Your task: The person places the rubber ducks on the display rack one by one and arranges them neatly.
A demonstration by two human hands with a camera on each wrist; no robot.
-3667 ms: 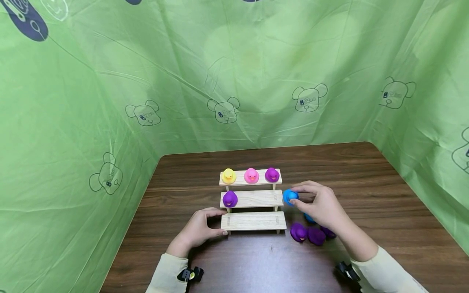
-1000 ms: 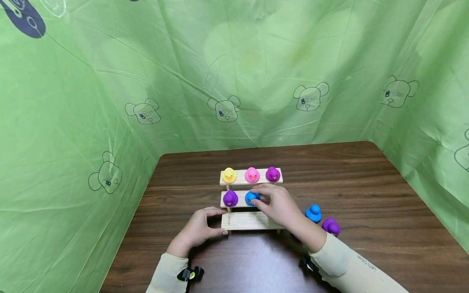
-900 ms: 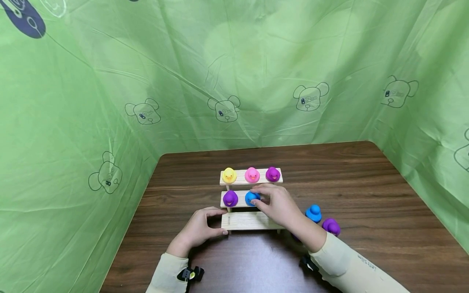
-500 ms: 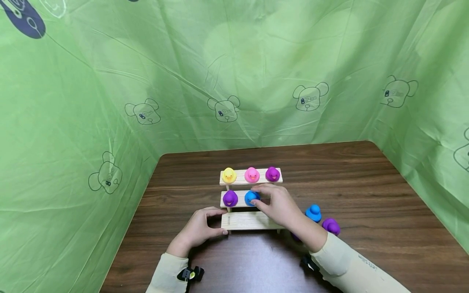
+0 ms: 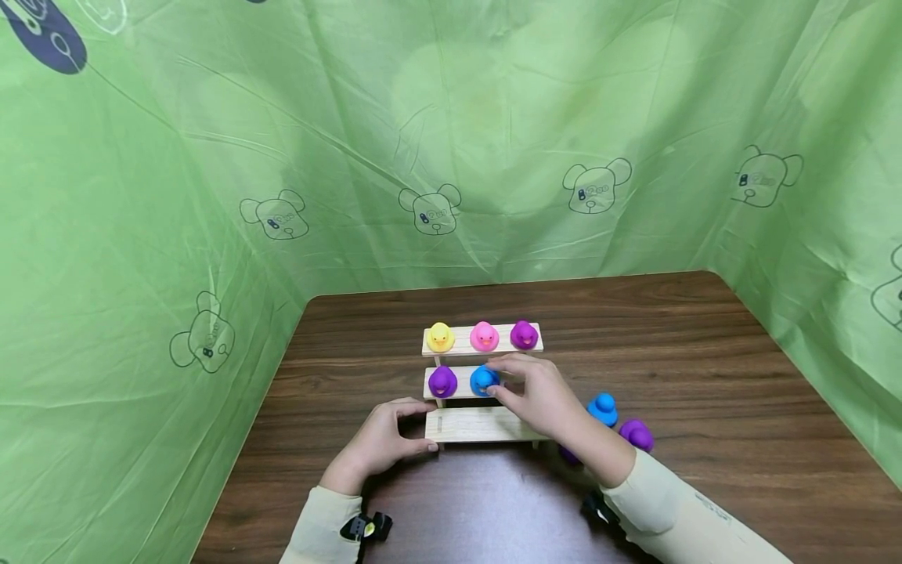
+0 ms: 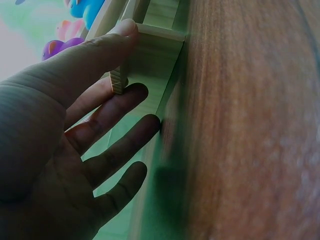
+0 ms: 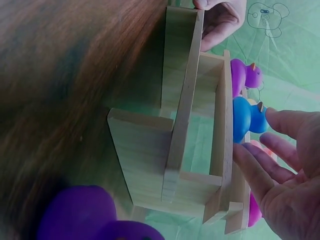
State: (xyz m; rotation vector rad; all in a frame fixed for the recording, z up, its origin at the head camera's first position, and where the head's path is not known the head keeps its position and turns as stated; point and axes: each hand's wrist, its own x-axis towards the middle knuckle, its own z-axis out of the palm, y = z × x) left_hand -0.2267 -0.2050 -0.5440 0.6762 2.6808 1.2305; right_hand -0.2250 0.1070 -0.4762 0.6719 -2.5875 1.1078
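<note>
A three-step wooden stand [image 5: 479, 425] stands on the table. My left hand [image 5: 380, 439] pinches the left end of its lowest step; in the left wrist view the thumb [image 6: 122, 29] lies on the edge, other fingers spread below. A blue rubber duck [image 5: 481, 381] sits mid-step on the middle level, beside a purple duck [image 5: 442, 381]. My right hand [image 5: 539, 395] is at the blue duck's right side, fingers loosely parted, thumb tip at its head in the right wrist view. Yellow [image 5: 440, 338], pink [image 5: 484, 336] and purple ducks line the top step.
Right of the stand lie another blue duck [image 5: 603, 409] and a purple duck [image 5: 637, 435]; a further purple duck [image 5: 569, 454] is partly hidden by my right forearm. Green cloth [image 5: 451, 141] hangs behind and at both sides of the wooden table [image 5: 705, 352].
My right hand has carried the blue duck from right of the stand onto the middle step. In the last half second its fingers have loosened slightly rightward. My left hand has stayed in place.
</note>
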